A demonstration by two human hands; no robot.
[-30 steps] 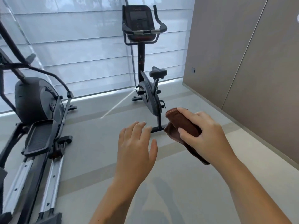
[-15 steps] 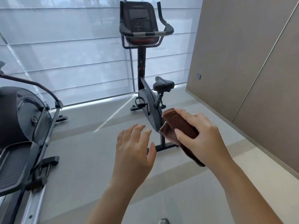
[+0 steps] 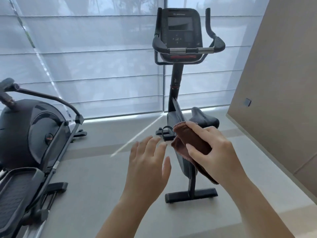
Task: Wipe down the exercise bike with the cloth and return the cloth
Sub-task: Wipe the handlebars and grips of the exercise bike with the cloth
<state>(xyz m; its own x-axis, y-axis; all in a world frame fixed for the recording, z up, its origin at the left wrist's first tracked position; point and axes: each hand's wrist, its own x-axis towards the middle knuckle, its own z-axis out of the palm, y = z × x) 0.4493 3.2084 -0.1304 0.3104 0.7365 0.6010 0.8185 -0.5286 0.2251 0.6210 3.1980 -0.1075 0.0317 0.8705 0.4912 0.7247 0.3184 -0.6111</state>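
Note:
A black exercise bike (image 3: 176,83) stands upright ahead of me, its console and handlebars at the top and its saddle (image 3: 206,118) low at centre right. My right hand (image 3: 216,152) is shut on a folded brown cloth (image 3: 192,143), held in the air in front of the bike's body, apart from it. My left hand (image 3: 147,162) hovers beside the cloth with fingers spread and holds nothing. The bike's rear foot bar (image 3: 191,194) rests on the floor below my hands.
A black elliptical trainer (image 3: 30,140) fills the left side, its pedal and rails near my left. Window blinds (image 3: 96,66) run along the back. A beige wall panel (image 3: 281,83) closes the right. Grey floor (image 3: 96,177) lies between the two machines.
I have come closer to the bike, which now looks larger and more centred. The elliptical has slid toward the left edge. Both hands keep the same pose, cloth still held.

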